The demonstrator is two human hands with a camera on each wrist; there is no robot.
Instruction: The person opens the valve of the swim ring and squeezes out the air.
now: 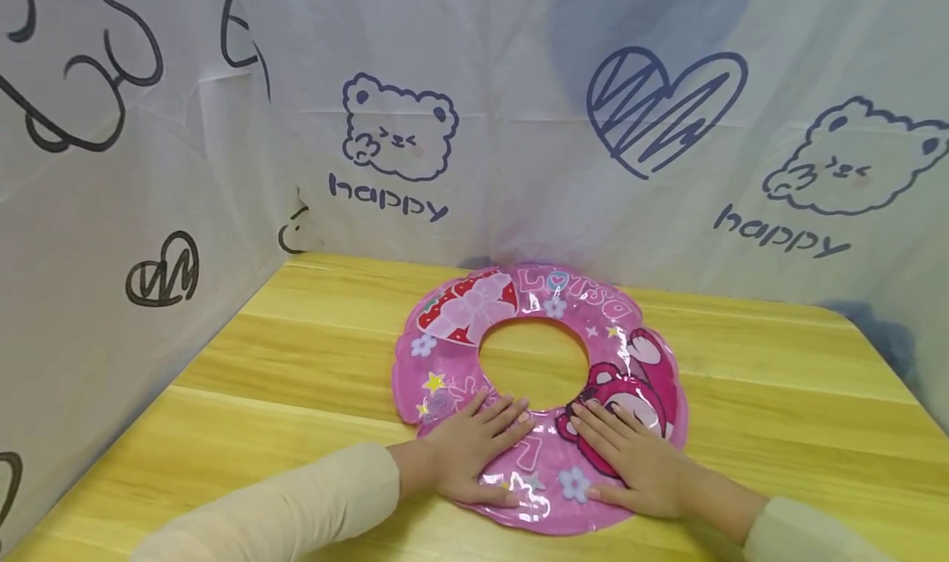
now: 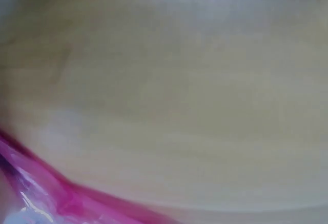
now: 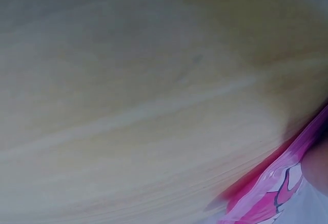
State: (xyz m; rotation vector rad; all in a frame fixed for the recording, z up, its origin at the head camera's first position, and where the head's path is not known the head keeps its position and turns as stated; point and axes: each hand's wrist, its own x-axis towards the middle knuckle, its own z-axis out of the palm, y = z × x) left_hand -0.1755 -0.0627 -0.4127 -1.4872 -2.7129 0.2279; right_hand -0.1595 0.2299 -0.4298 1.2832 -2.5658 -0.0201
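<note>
A pink inflatable swim ring (image 1: 511, 496) with a cartoon bear, a strawberry bow, stars and flowers lies flat on the wooden table in the head view. On its near left part rests my left hand (image 1: 474, 451), fingers straight and spread. My right hand (image 1: 641, 463) lies palm down on the near right part, fingertips over the printed bear. In the left wrist view the ring's edge (image 2: 77, 203) crosses the lower left corner. A strip of the pink ring (image 3: 261, 198) shows at the lower right of the right wrist view.
The yellow wood-grain table (image 1: 778, 430) spreads around the ring. White cloth (image 1: 519, 199) with drawn bears, hearts and the word "happy" hangs behind the table and along its left side. The ring's far edge lies close to the back cloth.
</note>
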